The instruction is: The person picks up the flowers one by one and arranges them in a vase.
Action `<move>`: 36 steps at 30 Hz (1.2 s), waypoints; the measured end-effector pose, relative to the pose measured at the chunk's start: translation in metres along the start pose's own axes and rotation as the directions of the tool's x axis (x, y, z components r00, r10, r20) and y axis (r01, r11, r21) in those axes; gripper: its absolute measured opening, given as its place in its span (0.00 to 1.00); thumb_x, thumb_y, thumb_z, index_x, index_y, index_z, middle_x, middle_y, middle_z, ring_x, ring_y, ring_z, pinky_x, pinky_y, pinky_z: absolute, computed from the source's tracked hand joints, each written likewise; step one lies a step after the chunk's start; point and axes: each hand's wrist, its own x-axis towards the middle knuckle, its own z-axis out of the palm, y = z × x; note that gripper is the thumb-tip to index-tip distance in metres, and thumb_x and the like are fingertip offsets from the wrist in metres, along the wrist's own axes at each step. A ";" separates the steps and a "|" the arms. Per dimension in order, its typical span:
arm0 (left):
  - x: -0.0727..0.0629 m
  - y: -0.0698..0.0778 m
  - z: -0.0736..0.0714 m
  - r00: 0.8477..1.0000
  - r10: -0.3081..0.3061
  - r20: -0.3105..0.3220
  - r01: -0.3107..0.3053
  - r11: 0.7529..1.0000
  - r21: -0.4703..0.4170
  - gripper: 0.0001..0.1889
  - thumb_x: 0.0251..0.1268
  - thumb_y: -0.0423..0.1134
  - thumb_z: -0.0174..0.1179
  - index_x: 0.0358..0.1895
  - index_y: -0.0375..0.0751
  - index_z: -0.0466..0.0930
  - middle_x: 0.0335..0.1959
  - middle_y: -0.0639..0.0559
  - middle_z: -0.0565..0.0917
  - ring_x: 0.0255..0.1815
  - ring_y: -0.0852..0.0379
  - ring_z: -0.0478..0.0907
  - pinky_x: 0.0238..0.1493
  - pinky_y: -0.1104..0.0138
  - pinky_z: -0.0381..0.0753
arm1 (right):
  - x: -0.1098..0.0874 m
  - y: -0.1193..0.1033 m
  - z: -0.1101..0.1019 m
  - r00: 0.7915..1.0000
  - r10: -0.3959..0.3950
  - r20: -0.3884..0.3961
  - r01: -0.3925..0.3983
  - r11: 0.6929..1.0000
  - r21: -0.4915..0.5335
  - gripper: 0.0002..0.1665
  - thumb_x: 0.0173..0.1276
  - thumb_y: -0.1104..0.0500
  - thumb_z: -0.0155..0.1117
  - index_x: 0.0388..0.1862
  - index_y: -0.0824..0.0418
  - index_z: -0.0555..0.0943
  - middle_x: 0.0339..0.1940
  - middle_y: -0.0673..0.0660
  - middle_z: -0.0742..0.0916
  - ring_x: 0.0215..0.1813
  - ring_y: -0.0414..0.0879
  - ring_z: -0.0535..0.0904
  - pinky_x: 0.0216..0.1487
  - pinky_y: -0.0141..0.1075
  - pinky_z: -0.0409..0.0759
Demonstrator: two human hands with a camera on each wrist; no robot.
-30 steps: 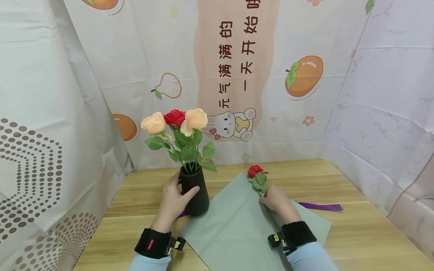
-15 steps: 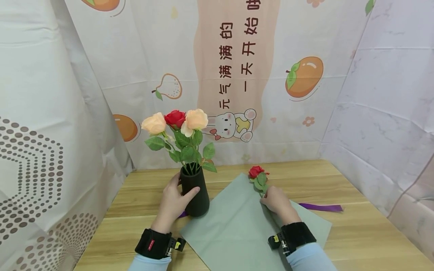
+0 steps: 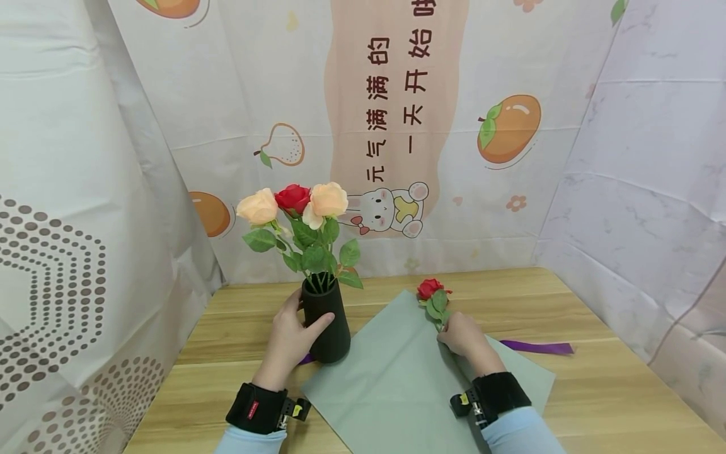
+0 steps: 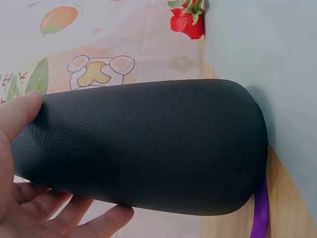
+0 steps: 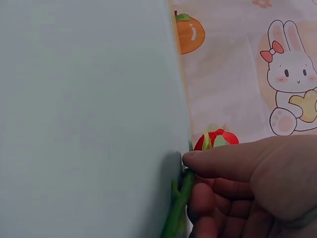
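My left hand (image 3: 292, 340) grips a black vase (image 3: 330, 325) from its left side, thumb across the front and fingers round the far side. In the vase stand two peach roses (image 3: 328, 200) with a red rose (image 3: 292, 200) between them. A single red rose (image 3: 431, 289) lies over the grey-green wrapping paper (image 3: 391, 378), its bloom near the paper's far corner. My right hand (image 3: 467, 337) pinches its green stem (image 5: 174, 213) between thumb and fingers, as the right wrist view shows. In the left wrist view the black vase (image 4: 143, 148) fills the middle.
A purple ribbon (image 3: 537, 347) pokes out beyond the paper's right side; its other end (image 4: 260, 210) shows beside the vase base. All this is on a wooden table (image 3: 601, 378). A printed curtain (image 3: 227, 94) hangs behind, with more cloth on both sides.
The red rose and my right hand have shifted very slightly to the right. My left hand keeps the vase in the same place.
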 end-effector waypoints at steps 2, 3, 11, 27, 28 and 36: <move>0.000 0.000 0.000 1.000 0.000 0.000 0.000 1.000 0.002 0.40 0.62 0.52 0.73 0.73 0.40 0.67 0.66 0.41 0.75 0.65 0.39 0.74 0.51 0.43 0.83 | 0.000 0.000 0.000 1.000 -0.003 -0.001 0.003 1.000 0.005 0.19 0.66 0.62 0.68 0.15 0.60 0.77 0.13 0.51 0.72 0.19 0.45 0.72 0.23 0.35 0.68; 0.000 0.000 0.000 1.000 0.001 -0.001 -0.001 1.000 0.002 0.40 0.62 0.52 0.73 0.73 0.40 0.67 0.66 0.40 0.76 0.65 0.39 0.74 0.51 0.43 0.83 | -0.001 0.000 0.000 1.000 -0.003 0.000 0.003 1.000 0.006 0.19 0.66 0.62 0.68 0.15 0.60 0.77 0.13 0.51 0.72 0.19 0.45 0.72 0.23 0.35 0.68; 0.000 -0.001 0.000 1.000 -0.002 0.003 0.002 1.000 0.005 0.41 0.62 0.55 0.73 0.73 0.40 0.67 0.66 0.41 0.75 0.66 0.39 0.73 0.51 0.44 0.83 | -0.004 -0.003 -0.005 1.000 -0.014 0.000 0.014 0.999 0.032 0.20 0.67 0.62 0.68 0.14 0.61 0.78 0.13 0.51 0.73 0.18 0.44 0.70 0.22 0.34 0.68; 0.000 0.000 0.000 1.000 -0.010 0.009 0.010 1.000 -0.001 0.41 0.62 0.55 0.72 0.74 0.41 0.67 0.67 0.41 0.75 0.66 0.40 0.73 0.53 0.43 0.82 | -0.007 -0.009 -0.019 0.994 -0.095 -0.060 0.099 0.993 0.067 0.13 0.68 0.62 0.65 0.22 0.63 0.82 0.15 0.50 0.69 0.21 0.45 0.68 0.23 0.35 0.66; 0.000 0.000 0.000 1.000 -0.009 0.009 0.009 1.000 -0.002 0.41 0.62 0.55 0.72 0.74 0.41 0.67 0.67 0.41 0.75 0.66 0.40 0.73 0.53 0.43 0.82 | -0.007 -0.010 -0.020 0.992 -0.104 -0.068 0.109 0.992 0.069 0.13 0.68 0.62 0.65 0.22 0.63 0.81 0.15 0.50 0.69 0.21 0.45 0.68 0.24 0.35 0.65; -0.001 0.000 0.000 1.000 -0.007 0.008 0.007 1.000 -0.007 0.41 0.62 0.55 0.72 0.73 0.41 0.67 0.67 0.41 0.75 0.66 0.40 0.73 0.53 0.42 0.82 | -0.009 -0.015 -0.026 0.977 -0.166 -0.133 0.178 0.980 0.084 0.18 0.70 0.62 0.65 0.18 0.59 0.76 0.15 0.49 0.69 0.21 0.44 0.66 0.23 0.36 0.64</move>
